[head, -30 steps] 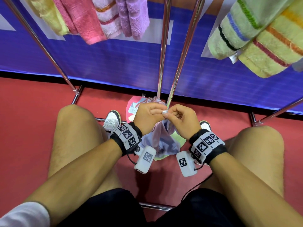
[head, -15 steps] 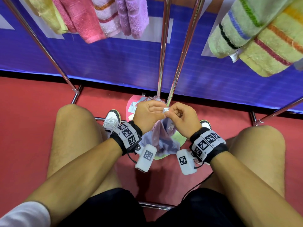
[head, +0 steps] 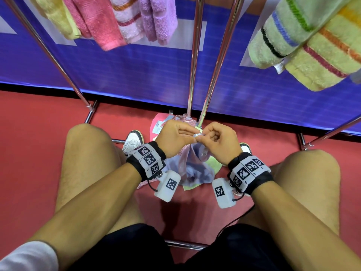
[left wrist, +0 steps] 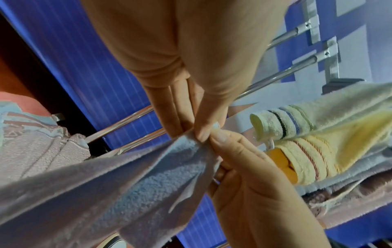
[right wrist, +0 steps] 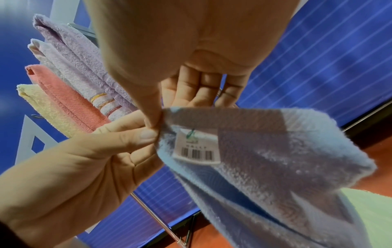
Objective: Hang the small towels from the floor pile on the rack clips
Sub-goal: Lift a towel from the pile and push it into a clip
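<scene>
A light blue towel [head: 195,165] hangs from one corner above the floor pile [head: 159,124] of pink, patterned and green towels. My left hand [head: 192,133] and right hand [head: 203,136] meet at that corner, and both pinch it between thumb and fingers. In the left wrist view, the left hand [left wrist: 199,134] holds the towel [left wrist: 127,176] tip against the right hand's thumb [left wrist: 218,137]. In the right wrist view, the right hand [right wrist: 155,124] nips the towel [right wrist: 275,159] edge beside a white barcode label [right wrist: 196,149]. No clip is visible.
Chrome rack poles [head: 195,55] rise just behind the hands. Hung towels fill the upper left [head: 109,22] and upper right [head: 304,42]. A blue banner [head: 136,79] backs the red floor. My knees flank the pile, a white shoe [head: 133,140] beside it, a base bar [head: 185,245] below.
Both hands stay together at the towel corner. The fingers have shifted their pinch a little, and the right hand's fingers are looser than a second ago.
</scene>
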Motion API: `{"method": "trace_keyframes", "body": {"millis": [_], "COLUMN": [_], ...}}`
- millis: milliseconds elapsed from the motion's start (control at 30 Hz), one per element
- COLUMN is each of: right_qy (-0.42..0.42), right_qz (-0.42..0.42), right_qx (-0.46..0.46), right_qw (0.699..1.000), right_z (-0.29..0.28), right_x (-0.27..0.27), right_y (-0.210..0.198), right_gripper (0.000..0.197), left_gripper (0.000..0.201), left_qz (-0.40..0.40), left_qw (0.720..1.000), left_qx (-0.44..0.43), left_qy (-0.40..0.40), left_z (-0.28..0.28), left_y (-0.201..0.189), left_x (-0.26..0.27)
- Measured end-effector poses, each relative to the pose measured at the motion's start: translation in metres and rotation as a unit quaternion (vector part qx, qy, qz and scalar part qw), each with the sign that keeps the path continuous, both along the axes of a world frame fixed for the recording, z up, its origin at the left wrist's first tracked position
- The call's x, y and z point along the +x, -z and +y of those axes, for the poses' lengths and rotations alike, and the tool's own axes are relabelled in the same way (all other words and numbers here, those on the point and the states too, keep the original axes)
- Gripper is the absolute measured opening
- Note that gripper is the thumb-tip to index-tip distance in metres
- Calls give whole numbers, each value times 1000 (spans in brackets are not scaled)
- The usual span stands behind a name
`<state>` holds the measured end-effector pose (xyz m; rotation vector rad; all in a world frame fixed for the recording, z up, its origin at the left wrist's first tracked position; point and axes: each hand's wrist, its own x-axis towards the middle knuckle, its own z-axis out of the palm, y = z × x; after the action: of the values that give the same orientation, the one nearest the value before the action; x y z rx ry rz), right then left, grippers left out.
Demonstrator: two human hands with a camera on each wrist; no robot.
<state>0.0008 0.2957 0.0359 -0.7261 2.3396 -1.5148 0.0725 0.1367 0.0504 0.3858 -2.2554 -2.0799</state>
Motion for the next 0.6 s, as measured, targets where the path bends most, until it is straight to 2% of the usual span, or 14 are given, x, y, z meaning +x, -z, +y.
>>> {"method": "trace_keyframes", "body": {"millis": [100,267,467,600], "right_qy": [-6,-38,-62,-65], "right_qz": [20,115,160,173], "right_qx": [-1,48,61,62], "right_qw": [1000,991,983,981], "right_z": [1,3,2,1], "right_x": [-2,-7,-8,-8], "right_y": [2,5,11,11], "right_gripper": [25,12,10,14], "left_gripper": [26,28,25,33], "left_qz": [6,15,-1,-31], "left_qw": [1000,999,1000,999], "left_qx": [14,8,-2,16], "left_qy": [-21,-38,-31,-12], "left_z": [0,-2,-2,-3], "left_y": [-1,2,5,7], "left_x": [-1,-2,-2,-3]}}
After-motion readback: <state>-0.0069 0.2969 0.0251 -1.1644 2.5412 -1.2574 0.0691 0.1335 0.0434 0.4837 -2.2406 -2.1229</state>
